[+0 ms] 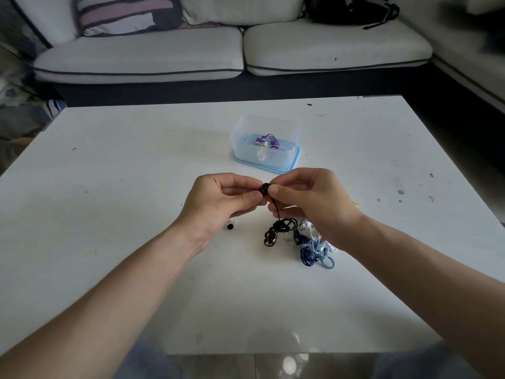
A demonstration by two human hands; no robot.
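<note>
A black earbud is held up over the white table, pinched between both hands. My left hand pinches it from the left, my right hand from the right. Its black cord hangs down to a black tangle lying on the table. Beside that tangle, partly under my right wrist, lies a heap of blue and white earphone cords. A small black ear tip with a white one next to it sits under my left hand.
A clear plastic box on a light blue base stands behind my hands, with purple earphones inside. A grey sofa runs along the far side of the table, with a striped cushion and a black bag on it.
</note>
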